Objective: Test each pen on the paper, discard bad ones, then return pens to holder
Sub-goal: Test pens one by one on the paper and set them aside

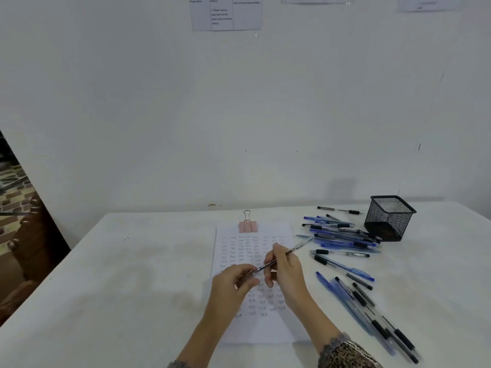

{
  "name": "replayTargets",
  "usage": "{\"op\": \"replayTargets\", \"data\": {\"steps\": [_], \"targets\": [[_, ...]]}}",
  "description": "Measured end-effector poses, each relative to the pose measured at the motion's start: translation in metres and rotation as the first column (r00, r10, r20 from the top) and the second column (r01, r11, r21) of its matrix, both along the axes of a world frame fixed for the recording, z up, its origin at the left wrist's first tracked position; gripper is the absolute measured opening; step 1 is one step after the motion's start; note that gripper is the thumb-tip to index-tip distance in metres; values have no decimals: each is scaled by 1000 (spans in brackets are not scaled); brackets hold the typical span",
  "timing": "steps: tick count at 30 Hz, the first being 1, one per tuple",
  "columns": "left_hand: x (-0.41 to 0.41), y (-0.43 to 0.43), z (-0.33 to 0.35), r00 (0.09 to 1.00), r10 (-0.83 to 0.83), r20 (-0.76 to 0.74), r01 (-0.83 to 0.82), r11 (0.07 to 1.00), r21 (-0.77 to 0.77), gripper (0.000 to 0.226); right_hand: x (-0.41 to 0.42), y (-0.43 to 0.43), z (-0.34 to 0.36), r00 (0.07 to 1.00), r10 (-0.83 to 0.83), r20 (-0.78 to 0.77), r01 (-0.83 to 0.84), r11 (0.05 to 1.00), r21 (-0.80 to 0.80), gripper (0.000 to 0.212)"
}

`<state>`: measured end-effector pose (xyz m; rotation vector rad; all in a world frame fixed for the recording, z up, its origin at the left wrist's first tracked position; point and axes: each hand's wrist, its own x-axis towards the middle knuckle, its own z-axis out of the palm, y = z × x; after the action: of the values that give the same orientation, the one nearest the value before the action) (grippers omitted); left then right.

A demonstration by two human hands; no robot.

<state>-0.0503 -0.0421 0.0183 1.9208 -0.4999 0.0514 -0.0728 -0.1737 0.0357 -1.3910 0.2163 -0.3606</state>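
Right hand grips pen mid-barrel above paper. Left hand curls at its tip, probably pinching it to uncap for testing. Holder waits empty.

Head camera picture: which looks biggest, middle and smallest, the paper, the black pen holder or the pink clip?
1. paper
2. black pen holder
3. pink clip
None look close in size.

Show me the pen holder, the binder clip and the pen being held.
pen holder (385, 221): head view, mesh side wall.
binder clip (248, 226): head view, pink body.
held pen (295, 248): head view, exposed barrel near its far end.
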Motion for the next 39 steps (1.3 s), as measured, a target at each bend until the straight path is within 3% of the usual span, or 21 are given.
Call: {"op": "replayTargets", "data": {"steps": [3, 8, 14, 16, 19, 22, 25, 28, 31, 35, 39], "targets": [[2, 2, -1, 1000, -24, 20, 24, 999, 34, 30, 1, -2, -3, 998, 29, -47, -29, 1000, -8, 40], [5, 0, -5, 994, -94, 49, 90, 994, 64, 19, -4, 1, -13, 981, 87, -173, -141, 933, -330, 35], [2, -6, -11, 992, -110, 60, 109, 994, 17, 20, -13, 4, -13, 974, 108, -200, -192, 863, -467, 35], [2, -4, -8, 988, -153, -26, 153, 988, -3, 22, -18, 2, -6, 983, 96, -156, -160, 866, -474, 32], [10, 6, -7, 991, -119, -65, 122, 991, 47, 29, -31, -18, 14, 989, -82, -124, 22, 907, -421, 21], [19, 24, -15, 997, 72, -25, -71, 996, 45, 23, -58, -73, 16, 917, -317, -241, 100, 769, -631, 5], [20, 34, -21, 987, 153, -47, -153, 988, 3, 20, -98, -123, 2, 695, -561, -450, -23, 608, -793, 18], [20, 33, -24, 989, 136, -50, -137, 991, -6, 20, -120, -135, -9, 506, -624, -595, -169, 605, -778, 32], [21, 32, -25, 993, 109, -52, -111, 994, -21, 23, -121, -122, -13, 487, -629, -606, -193, 599, -777, 45], [21, 33, -28, 992, 107, -66, -109, 994, -26, 23, -106, -95, -15, 509, -678, -530, -248, 474, -845, 50], [21, 34, -30, 993, 105, -56, -106, 994, -17, 23, -97, -73, -23, 538, -759, -367, -178, 323, -929, 38]]}}
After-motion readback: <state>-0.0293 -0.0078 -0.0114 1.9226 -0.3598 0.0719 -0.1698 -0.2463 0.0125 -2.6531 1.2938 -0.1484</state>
